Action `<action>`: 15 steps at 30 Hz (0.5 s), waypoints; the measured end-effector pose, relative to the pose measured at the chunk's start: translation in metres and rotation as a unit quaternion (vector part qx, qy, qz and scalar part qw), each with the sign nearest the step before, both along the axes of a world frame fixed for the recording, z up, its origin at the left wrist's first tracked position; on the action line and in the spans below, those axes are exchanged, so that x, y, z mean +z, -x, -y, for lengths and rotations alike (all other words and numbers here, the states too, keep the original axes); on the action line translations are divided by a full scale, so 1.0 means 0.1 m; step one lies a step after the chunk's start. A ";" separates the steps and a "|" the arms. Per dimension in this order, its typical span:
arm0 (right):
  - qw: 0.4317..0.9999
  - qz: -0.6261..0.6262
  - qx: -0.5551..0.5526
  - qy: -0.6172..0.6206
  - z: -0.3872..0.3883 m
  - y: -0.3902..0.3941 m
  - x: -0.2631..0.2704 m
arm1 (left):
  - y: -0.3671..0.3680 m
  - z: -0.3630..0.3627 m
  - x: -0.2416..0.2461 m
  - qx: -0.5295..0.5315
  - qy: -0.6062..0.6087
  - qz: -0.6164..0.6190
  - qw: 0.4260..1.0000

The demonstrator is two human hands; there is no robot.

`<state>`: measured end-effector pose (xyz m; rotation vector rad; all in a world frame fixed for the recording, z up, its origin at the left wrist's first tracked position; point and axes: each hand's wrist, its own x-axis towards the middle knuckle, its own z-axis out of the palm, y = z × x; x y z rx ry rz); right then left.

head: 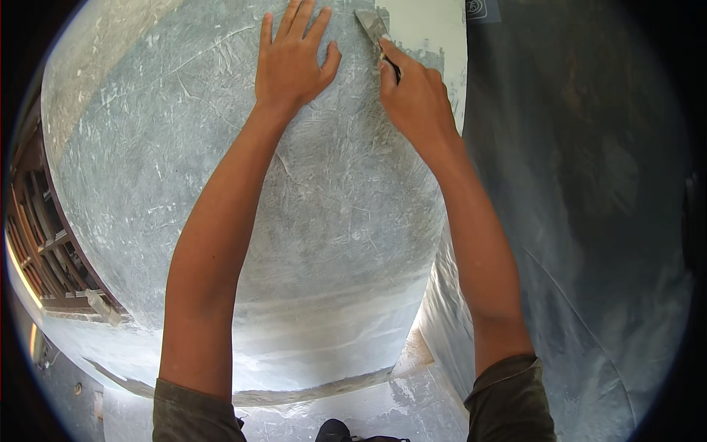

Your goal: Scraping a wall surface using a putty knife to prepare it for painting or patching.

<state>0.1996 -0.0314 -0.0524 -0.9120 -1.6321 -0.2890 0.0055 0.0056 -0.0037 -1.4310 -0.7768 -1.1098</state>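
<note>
Before me stands a grey plastered wall [342,166] with scuffs, white specks and thin cracks. My left hand [293,61] lies on its upper part, fingers spread, holding nothing. To the right of it, my right hand [417,91] grips a putty knife [373,26] by its dark handle. The metal blade points up and to the left, close to the wall; whether its edge touches cannot be told. Around the blade's right side is a pale cream coat [428,25] with a ragged lower left border. It runs down along the wall's right edge, partly behind my right hand.
A dark plastic sheet [574,182] hangs along the right side. At the left is a brown wooden window frame with a grille [49,243]. Below lies a pale, stained floor [353,411], with a dark shoe tip [333,430] at the bottom.
</note>
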 end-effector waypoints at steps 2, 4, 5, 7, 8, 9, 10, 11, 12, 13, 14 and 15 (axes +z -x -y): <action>0.999 -0.032 0.014 -0.029 -0.05 0.01 0.10 | -0.04 -0.02 0.01 0.000 0.001 -0.004 1.000; 0.999 -0.024 0.011 -0.029 -0.02 0.03 0.03 | 0.00 -0.01 0.00 0.001 -0.001 -0.004 1.000; 0.999 -0.018 0.005 -0.030 -0.01 0.03 -0.01 | 0.01 0.00 0.00 0.000 -0.003 -0.004 1.000; 1.000 -0.009 0.010 -0.014 0.03 0.02 -0.04 | 0.01 0.00 0.00 0.004 0.001 0.000 1.000; 1.000 0.001 0.016 0.002 0.04 0.01 -0.04 | 0.02 0.00 -0.01 0.007 0.006 0.005 1.000; 1.000 -0.001 0.014 0.003 0.04 0.00 0.00 | 0.01 -0.02 0.00 0.006 0.007 0.003 1.000; 1.000 -0.006 0.016 -0.007 0.02 0.00 0.06 | 0.00 -0.03 0.00 0.005 -0.002 -0.003 1.000; 1.000 -0.010 0.019 -0.018 0.02 -0.01 0.09 | 0.00 -0.05 0.01 0.004 -0.010 -0.008 1.000; 1.000 -0.009 0.020 -0.017 0.01 0.00 0.07 | -0.01 -0.04 0.00 0.005 -0.009 -0.007 1.000; 1.000 -0.008 0.016 -0.021 0.01 0.01 0.04 | -0.01 -0.02 0.00 0.008 -0.004 -0.004 1.000; 1.000 -0.008 0.011 -0.026 0.02 0.02 0.01 | -0.01 -0.01 0.00 0.010 0.002 0.000 1.000; 1.000 -0.006 0.012 -0.026 0.03 0.02 -0.02 | -0.01 0.01 0.00 0.011 0.001 0.002 1.000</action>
